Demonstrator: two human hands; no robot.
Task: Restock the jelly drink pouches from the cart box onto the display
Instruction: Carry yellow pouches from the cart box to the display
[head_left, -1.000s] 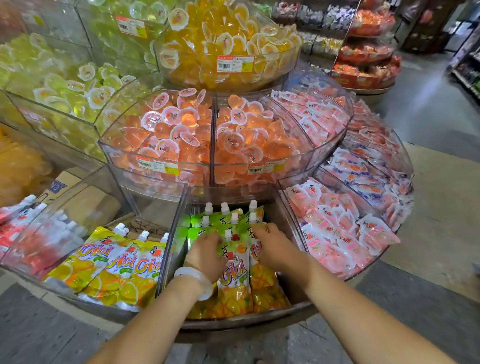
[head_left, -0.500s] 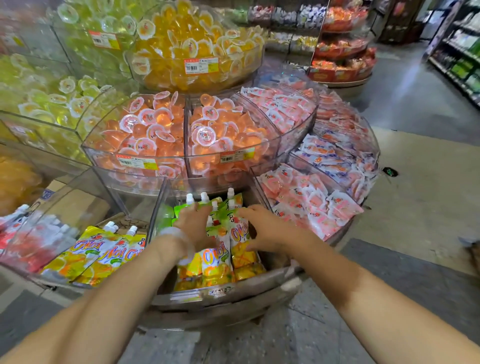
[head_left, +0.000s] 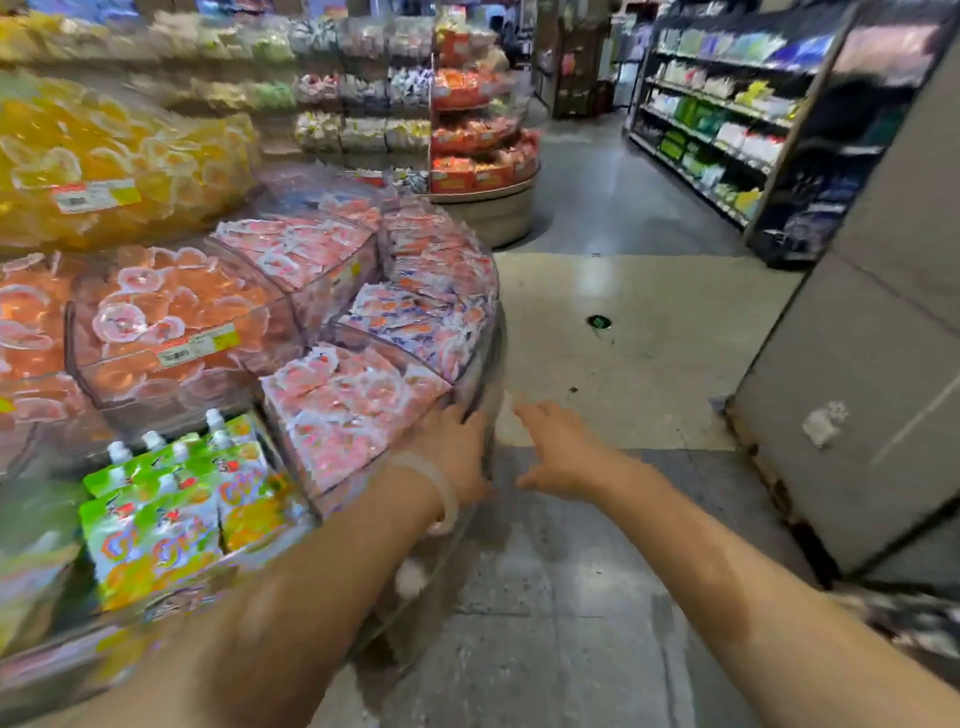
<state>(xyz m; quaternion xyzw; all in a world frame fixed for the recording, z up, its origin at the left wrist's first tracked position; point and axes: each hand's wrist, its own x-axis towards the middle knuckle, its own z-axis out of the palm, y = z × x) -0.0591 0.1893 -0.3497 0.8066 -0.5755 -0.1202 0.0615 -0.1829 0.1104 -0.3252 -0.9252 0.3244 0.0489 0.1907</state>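
A shop, a grocery: a tiered round display (head_left: 483, 364) holds price-tagged clear bins of jelly cups (head_left: 171, 312), and beyond it an aisle runs past stocked shelves (head_left: 727, 130).

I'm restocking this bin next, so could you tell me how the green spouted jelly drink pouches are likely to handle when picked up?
The jelly drink pouches look like soft film bags, so they will probably flop and sag. Their glossy surface may be slippery. The white capped spouts look rigid, likely the firmest place to grip.

Open floor (head_left: 613, 332) right of display (head_left: 488, 364); grey panel (head_left: 852, 395) beyond
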